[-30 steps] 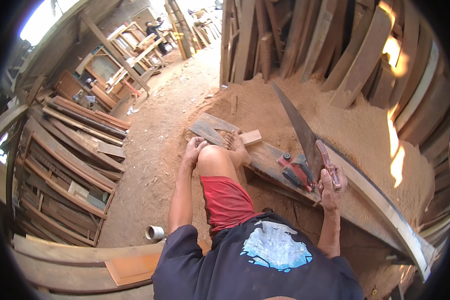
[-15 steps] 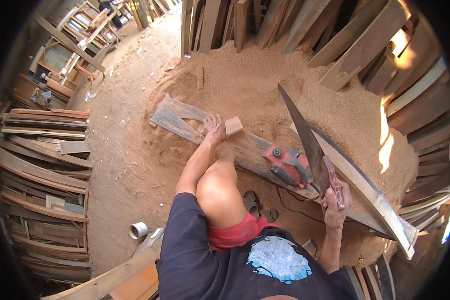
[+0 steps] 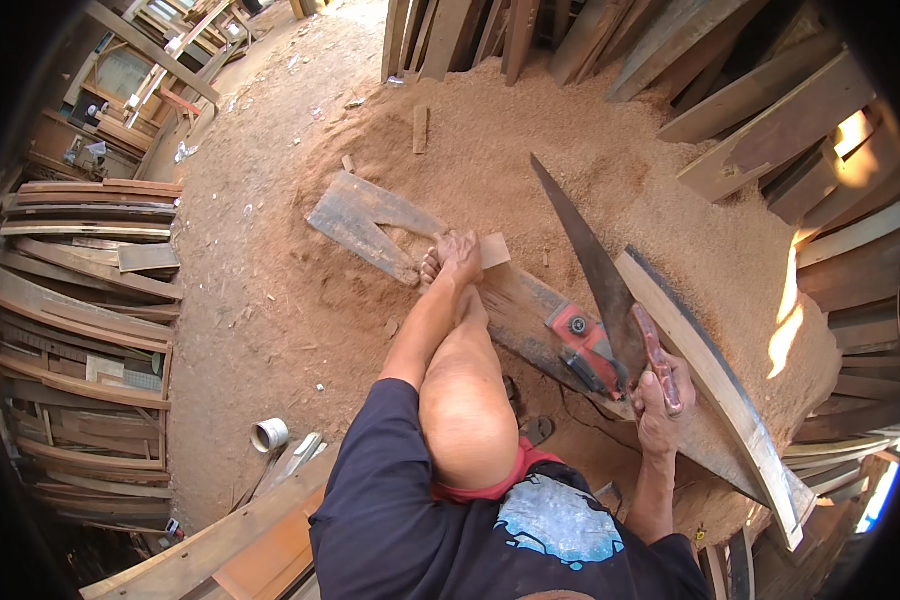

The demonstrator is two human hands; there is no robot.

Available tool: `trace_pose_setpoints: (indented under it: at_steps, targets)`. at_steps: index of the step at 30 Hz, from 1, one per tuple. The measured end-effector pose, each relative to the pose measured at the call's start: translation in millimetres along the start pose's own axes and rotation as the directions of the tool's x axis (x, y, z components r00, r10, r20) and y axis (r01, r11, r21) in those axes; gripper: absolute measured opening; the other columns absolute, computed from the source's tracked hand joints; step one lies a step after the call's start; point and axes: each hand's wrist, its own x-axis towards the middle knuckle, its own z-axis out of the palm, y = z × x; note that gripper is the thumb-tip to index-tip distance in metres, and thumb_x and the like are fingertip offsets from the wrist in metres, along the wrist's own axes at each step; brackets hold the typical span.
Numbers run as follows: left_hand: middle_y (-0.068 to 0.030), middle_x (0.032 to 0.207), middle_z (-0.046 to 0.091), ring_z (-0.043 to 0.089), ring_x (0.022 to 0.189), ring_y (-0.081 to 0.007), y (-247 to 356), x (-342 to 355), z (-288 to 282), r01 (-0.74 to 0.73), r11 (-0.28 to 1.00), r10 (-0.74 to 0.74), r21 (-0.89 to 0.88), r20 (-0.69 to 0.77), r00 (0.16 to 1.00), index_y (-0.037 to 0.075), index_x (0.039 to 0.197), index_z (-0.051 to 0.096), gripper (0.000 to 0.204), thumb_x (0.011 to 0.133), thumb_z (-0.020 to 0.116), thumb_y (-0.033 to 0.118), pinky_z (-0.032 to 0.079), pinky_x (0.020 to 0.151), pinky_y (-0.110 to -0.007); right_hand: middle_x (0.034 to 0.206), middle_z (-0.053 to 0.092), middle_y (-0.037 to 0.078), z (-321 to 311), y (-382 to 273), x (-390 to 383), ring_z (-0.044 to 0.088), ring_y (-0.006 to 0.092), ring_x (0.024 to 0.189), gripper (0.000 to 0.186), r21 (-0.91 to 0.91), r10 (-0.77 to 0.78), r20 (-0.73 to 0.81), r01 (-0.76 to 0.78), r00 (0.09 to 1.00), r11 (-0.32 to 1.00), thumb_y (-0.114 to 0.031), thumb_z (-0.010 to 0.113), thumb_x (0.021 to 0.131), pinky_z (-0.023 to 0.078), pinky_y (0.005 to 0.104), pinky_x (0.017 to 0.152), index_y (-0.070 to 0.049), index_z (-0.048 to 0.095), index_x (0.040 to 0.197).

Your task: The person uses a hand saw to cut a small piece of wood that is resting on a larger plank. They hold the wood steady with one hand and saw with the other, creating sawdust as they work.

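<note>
My left hand grips a small pale wood block on the weathered board, which has a long notch cut at its far end, beside my bare foot. My right hand is closed round the handle of a hand saw, its long dark blade angled up and forward to the left. A red and black power planer rests on the board just left of the saw. A long pale beam with a dark edge lies to the right.
Sawdust surrounds the board. Planks lean along the back and right. Stacked timber lines the left. A white bucket-like container sits on the ground at lower left, near dark sandals and a cord under the board.
My left hand has moved from beside my knee forward onto the wood block by my foot. My right hand still holds the saw. The view has tilted down.
</note>
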Motion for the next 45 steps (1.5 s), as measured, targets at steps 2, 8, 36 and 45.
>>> trace_pose_setpoints:
  at_steps: [2,8,36,45]
  targets:
    - [-0.0197,0.134,0.064,0.061,0.127,-0.0356,-4.8,-9.0,8.0,0.075,0.997,-0.074,-0.002,-0.219,0.973,0.006,0.135,0.053,0.072,0.072,0.082,0.024,0.037,0.108,-0.055,0.082,0.058,0.001,7.3,-5.0,6.0,0.052,0.0056,0.064,0.046,0.005,0.028,0.024,-0.028,0.999,1.000,-0.030,0.072,0.097,0.043,0.0217,0.057,0.005,0.061,0.125]
    - [-0.0196,0.128,0.061,0.056,0.125,-0.0384,-7.5,3.9,11.8,0.021,0.990,-0.048,-0.141,-0.191,0.980,0.007,0.132,0.053,0.057,0.081,0.074,0.021,0.038,0.102,-0.053,0.104,0.063,0.009,13.1,9.7,13.4,0.058,0.0096,0.087,0.052,-0.132,-0.024,0.068,0.033,0.997,0.991,-0.034,0.074,0.096,0.046,0.0256,0.079,0.005,0.062,0.128]
    - [-0.0266,0.123,0.061,0.059,0.114,-0.0463,-33.9,7.4,64.2,-0.088,0.863,-0.087,-0.497,-0.319,0.944,0.004,0.120,0.056,0.052,0.078,0.076,0.028,0.048,0.095,-0.057,0.127,0.067,0.019,55.5,31.6,-10.9,0.063,0.0227,0.116,0.063,-0.096,0.060,0.204,-0.041,0.977,0.995,-0.038,0.072,0.096,0.047,0.0347,0.102,0.009,0.060,0.136]
    - [-0.0317,0.124,0.055,0.055,0.116,-0.0522,-38.0,-15.6,43.6,-0.050,0.850,-0.125,-0.525,-0.292,0.948,0.001,0.125,0.049,0.062,0.076,0.077,0.025,0.048,0.099,-0.057,0.129,0.067,0.019,58.1,22.3,-12.7,0.062,0.0248,0.120,0.059,-0.178,-0.007,0.239,0.051,0.971,0.983,-0.031,0.070,0.098,0.046,0.0363,0.105,0.010,0.056,0.139]
